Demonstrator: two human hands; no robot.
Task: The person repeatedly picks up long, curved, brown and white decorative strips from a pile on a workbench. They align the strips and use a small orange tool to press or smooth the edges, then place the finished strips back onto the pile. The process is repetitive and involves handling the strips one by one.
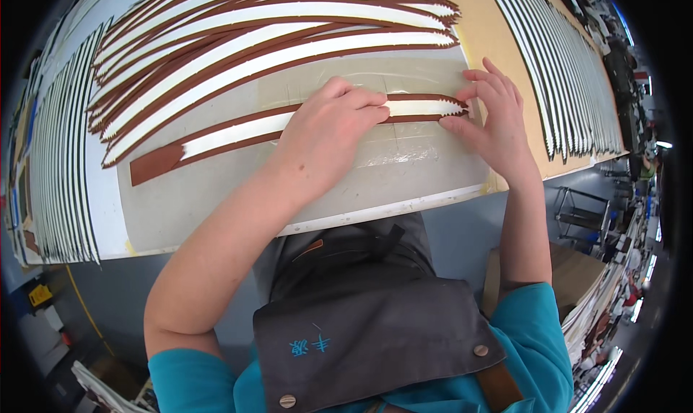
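Observation:
A long strip, white down the middle with brown leather edges, lies across the grey mat in front of me. Its left end is a plain brown tab, and its right end is cut into small notches. My left hand rests on the strip right of its middle, fingers bent and pressed together on it, hiding part of its length. Around the notched end is my right hand, thumb by the lower edge and fingers by the upper one, spread apart.
Beyond the mat lies a pile of similar brown-and-white strips. Rows of dark-edged strips lie at the left and at the right. The table's front edge runs close to my body. A dark metal stool stands on the floor at right.

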